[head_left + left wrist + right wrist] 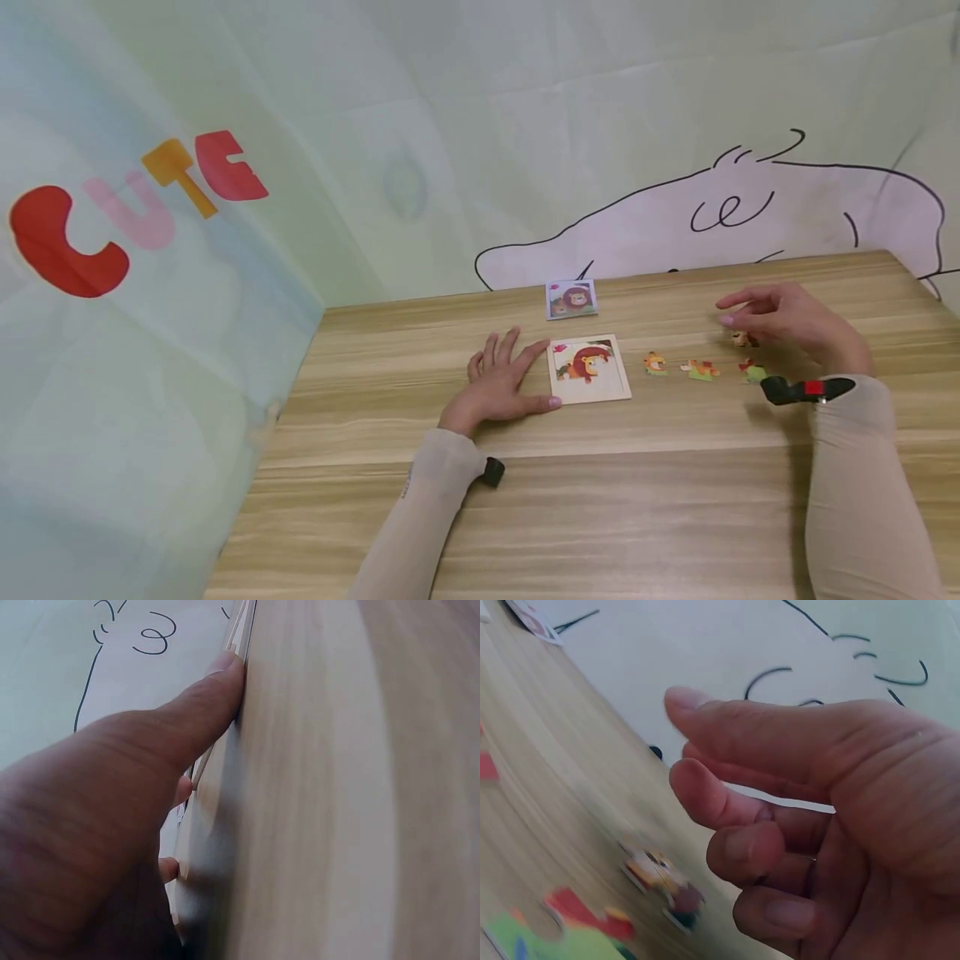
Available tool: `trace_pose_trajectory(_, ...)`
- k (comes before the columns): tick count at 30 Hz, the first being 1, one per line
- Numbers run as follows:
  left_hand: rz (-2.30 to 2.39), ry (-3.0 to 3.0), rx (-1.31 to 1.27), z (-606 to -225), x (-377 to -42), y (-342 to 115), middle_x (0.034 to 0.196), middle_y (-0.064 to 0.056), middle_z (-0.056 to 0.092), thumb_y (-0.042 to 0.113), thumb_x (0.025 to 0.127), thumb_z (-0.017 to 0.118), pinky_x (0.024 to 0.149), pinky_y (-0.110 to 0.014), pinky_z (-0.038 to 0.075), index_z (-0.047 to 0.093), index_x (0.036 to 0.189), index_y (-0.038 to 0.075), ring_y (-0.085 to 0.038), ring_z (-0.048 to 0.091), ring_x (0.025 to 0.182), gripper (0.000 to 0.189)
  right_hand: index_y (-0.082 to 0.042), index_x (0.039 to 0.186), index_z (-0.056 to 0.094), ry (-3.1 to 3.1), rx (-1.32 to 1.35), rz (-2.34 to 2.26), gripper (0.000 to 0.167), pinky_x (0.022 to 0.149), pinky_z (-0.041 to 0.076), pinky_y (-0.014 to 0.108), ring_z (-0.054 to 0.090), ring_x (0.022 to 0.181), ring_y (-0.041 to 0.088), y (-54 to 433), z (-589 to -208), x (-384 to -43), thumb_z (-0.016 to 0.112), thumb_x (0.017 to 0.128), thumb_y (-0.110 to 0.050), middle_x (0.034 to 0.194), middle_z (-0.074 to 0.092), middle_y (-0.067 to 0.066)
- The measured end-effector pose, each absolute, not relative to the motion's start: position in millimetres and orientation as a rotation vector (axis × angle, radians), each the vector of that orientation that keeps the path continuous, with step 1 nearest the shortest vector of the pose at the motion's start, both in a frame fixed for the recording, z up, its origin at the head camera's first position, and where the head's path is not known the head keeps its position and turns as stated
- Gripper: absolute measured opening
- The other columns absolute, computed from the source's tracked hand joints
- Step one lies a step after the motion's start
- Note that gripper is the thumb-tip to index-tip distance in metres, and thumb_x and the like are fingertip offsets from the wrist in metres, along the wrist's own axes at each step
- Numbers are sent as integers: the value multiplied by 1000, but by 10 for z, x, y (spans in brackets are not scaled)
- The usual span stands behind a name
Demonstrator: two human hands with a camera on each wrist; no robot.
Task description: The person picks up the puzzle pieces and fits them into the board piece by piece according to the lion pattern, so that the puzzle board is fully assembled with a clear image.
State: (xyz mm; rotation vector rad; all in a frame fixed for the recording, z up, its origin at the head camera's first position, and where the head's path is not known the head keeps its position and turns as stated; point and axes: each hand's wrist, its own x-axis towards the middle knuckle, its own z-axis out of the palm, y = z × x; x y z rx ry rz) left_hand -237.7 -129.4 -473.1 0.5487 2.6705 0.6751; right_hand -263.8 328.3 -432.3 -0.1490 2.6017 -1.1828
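Puzzle [600, 379] part-built, my spread left hand [504, 387] touching it, apparently piece-fetching: my empty, loosely curled right hand [798, 327] needs to pinch.

Left sleeve [416, 521]: beige, dark print [407, 482] near cuff; black wrist unit [492, 472]. Right sleeve [862, 492]: beige; black wristband device [783, 391], red square [813, 387].

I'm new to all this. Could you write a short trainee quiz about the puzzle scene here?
1. How many loose jigsaw pieces show in the head view?
2. True or false: the left hand touches the lion puzzle board.
3. Seen from the person, what lies on the table just beyond the board?

Key:
1. Four.
2. True.
3. A lion picture card.
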Motion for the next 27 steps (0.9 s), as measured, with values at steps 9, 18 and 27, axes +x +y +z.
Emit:
trace_pose_trajectory(9, 634, 2678, 546, -4655, -2341, -1288, 184, -8, -10, 66, 93, 72, 131, -70, -4, 21, 171, 42, -42, -18, 168, 96, -9, 143, 67, 2665, -144, -994, 60, 85, 44, 15, 60, 97, -4, 3510, -4394, -2567, 73, 101, -51, 118, 77, 2)
trace_pose_trajectory(18, 628, 2676, 543, -4631, -2333, -1285, 184, -8, -9, 66, 93, 72, 131, -68, -1, 22, 171, 43, -42, -16, 169, 96, -5, 139, 68, 2640, -165, -984, 57, 77, 38, 24, 48, 89, 6, 3522, -4445, -2580, 81, 97, -41, 92, 58, -4)
trace_pose_trajectory(27, 656, 2670, 552, -4648, -2336, -1294, 184, -9, -10, 66, 92, 72, 130, -69, -4, 21, 171, 42, -43, -17, 168, 97, 0, 128, 70, 2645, -196, -1044, 42, 76, 37, 25, 48, 85, 5, 3466, -4428, -2587, 82, 96, -24, 89, 59, -6)
